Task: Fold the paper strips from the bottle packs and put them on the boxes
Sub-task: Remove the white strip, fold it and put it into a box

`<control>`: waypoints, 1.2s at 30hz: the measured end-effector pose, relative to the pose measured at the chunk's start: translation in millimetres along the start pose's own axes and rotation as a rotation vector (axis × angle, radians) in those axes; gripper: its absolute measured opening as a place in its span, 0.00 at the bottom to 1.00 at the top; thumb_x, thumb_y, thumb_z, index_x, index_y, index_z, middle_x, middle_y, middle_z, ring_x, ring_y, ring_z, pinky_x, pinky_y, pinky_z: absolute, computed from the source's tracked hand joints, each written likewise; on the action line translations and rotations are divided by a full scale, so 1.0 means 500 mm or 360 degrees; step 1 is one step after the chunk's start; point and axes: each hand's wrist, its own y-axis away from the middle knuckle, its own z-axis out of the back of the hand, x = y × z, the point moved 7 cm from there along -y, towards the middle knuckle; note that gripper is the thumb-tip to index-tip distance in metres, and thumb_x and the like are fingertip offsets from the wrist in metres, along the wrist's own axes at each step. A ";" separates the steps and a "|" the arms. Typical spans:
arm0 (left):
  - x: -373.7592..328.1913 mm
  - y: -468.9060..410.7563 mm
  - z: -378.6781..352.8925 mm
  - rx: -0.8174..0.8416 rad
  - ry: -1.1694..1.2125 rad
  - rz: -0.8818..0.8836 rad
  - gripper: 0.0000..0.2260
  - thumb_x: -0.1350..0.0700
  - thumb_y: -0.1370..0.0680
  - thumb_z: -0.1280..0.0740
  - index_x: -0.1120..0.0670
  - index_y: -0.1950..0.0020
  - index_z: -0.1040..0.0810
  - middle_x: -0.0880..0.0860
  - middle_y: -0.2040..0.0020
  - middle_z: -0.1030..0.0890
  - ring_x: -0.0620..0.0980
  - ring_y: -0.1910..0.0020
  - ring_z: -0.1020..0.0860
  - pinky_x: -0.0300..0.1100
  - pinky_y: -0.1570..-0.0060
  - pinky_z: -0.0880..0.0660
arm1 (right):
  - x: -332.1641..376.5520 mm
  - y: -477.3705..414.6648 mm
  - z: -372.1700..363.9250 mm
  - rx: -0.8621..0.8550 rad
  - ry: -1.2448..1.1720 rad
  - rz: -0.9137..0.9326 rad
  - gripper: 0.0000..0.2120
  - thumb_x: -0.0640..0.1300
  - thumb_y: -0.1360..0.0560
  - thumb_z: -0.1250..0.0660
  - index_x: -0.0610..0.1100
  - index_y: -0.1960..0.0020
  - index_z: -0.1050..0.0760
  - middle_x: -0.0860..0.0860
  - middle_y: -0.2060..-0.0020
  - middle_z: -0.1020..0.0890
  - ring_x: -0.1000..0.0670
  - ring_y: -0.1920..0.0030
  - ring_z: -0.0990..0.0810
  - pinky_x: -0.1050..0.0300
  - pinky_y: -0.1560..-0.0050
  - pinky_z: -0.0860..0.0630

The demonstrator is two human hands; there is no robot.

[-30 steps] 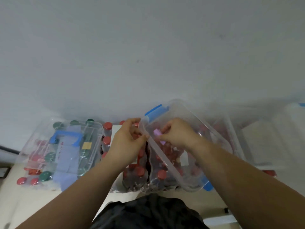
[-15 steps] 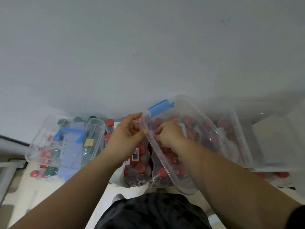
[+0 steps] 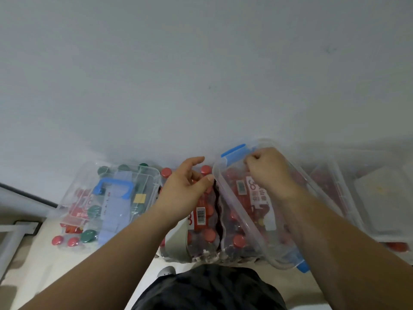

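- While most of the view is just a plain grey wall (image 3: 201,74), the actual stuff sits low down on a cream floor (image 3: 29,265).
- Black shorts (image 3: 207,289) fill the bottom middle, with both bare forearms reaching forward from there.
- Biggest item is a clear plastic box (image 3: 249,224), tilted up on its side over the bottles. It has a blue clip (image 3: 234,151) at the far end.
- To the right are two more clear boxes (image 3: 330,175), blurry, with red caps showing through the nearer one.
- Off to the left is another clear box, the left box (image 3: 73,198), lying flat with a blue handle (image 3: 114,186) on top.
- Shrink-wrapped bottle packs (image 3: 202,238) with red caps sit in the middle, partly under the tilted one. There's a barcode label (image 3: 201,214) on top, and a greyish band (image 3: 178,240) curves over the near left corner.
- The right hand (image 3: 268,173) is up at the far end of the tilted box, just beside the clip. Its fingers are curled in tight, but I can't tell if anything is pinched in there.
- The left hand (image 3: 185,189) hovers over the bottle caps with loose, spread fingers, and its thumb tip touches the tilted box's rim.
- A pale blue strip (image 3: 114,215), paper by the look of it, lies along the top of the left box and runs under the handle.
- A small yellow tag (image 3: 139,198) sits just right of that handle.
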 end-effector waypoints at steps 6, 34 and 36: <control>0.038 0.002 0.160 -0.0149 -0.0141 0.0020 0.19 0.47 0.23 0.30 0.41 0.34 0.28 0.46 0.55 0.20 0.49 0.60 0.17 0.45 0.56 0.19 | 0.244 0.108 0.033 -0.0298 -0.0245 0.0382 0.16 0.50 0.23 0.34 0.43 0.65 0.21 0.50 0.69 0.17 0.48 0.65 0.19 0.54 0.61 0.22; 0.216 0.020 0.567 -0.0211 -0.0541 0.0271 0.47 0.32 0.31 0.30 0.51 0.21 0.44 0.52 0.29 0.29 0.53 0.35 0.25 0.47 0.42 0.31 | 0.335 0.228 -0.353 -0.0110 -0.0455 -0.0192 0.39 0.56 0.24 0.30 0.50 0.20 0.43 0.48 0.26 0.33 0.46 0.29 0.29 0.49 0.30 0.29; 0.163 0.030 0.561 -0.0275 -0.0490 0.0138 0.40 0.34 0.30 0.30 0.50 0.24 0.38 0.50 0.33 0.28 0.52 0.39 0.24 0.46 0.47 0.29 | 0.352 0.243 -0.303 -0.0223 -0.0533 -0.0129 0.42 0.57 0.23 0.30 0.51 0.18 0.50 0.50 0.24 0.37 0.48 0.28 0.31 0.48 0.28 0.31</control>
